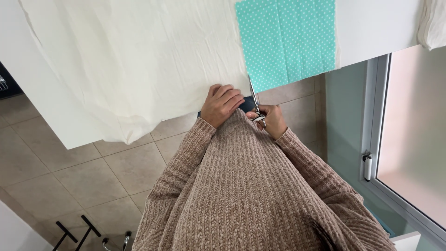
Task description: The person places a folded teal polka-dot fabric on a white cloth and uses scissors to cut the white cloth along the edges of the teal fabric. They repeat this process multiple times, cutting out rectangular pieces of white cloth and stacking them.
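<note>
Cutting had just begun: the right hand (271,120) gripped the scissors (254,100) at the cream fabric's (139,60) near edge on the bench (376,28), left hand (222,103) fingers pressed flat beside them; next, steady snips forward.

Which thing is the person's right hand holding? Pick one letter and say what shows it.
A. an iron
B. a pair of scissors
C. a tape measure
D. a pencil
B: the right hand has its grip on the scissors, whose blades point up along the edge where the cream fabric meets the teal dotted fabric.
</note>
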